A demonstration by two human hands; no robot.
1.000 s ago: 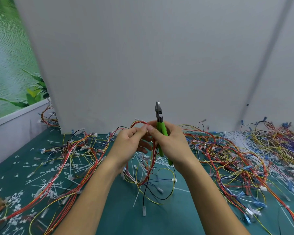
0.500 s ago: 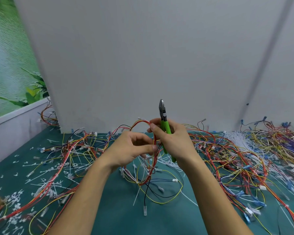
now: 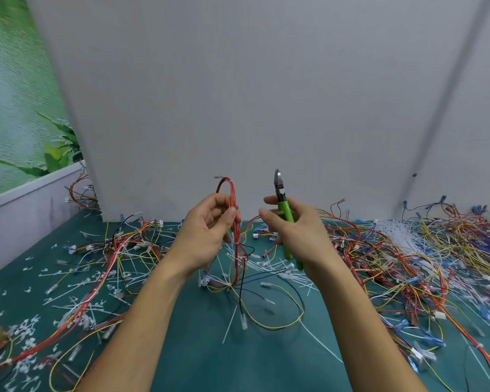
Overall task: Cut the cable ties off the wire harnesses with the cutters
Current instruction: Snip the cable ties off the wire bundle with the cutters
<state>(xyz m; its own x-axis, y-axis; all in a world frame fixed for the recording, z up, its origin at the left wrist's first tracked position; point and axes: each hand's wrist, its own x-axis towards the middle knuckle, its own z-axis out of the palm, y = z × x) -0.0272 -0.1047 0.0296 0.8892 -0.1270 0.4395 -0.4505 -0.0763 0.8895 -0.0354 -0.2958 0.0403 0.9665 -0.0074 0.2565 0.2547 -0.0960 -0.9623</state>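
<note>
Fingers: left hand [image 3: 207, 226] pinches a red wire harness [image 3: 233, 205] between thumb and fingertips; right hand [image 3: 296, 232] grips the green cutters [image 3: 285, 215].
Table [image 3: 204, 363]: teal top, littered with cut white ties [image 3: 229, 325].
Loose harnesses [image 3: 408, 250]: tangled heaps on both sides.
Held harness: upright loop between the hands, ends trailing onto the table.
Cutters: upright, nose up, just beside the loop, apart from it.
Cable tie [image 3: 236, 244]: white, round the held harness below the left thumb.

Nothing readable in view: no text, labels, brands or numbers. Cutters [image 3: 286, 213], at 3 o'clock of the red harness [image 3: 232, 193]: no marking legible on the green handles or metal head. Connector housings [image 3: 243, 325] too small to tell.
</note>
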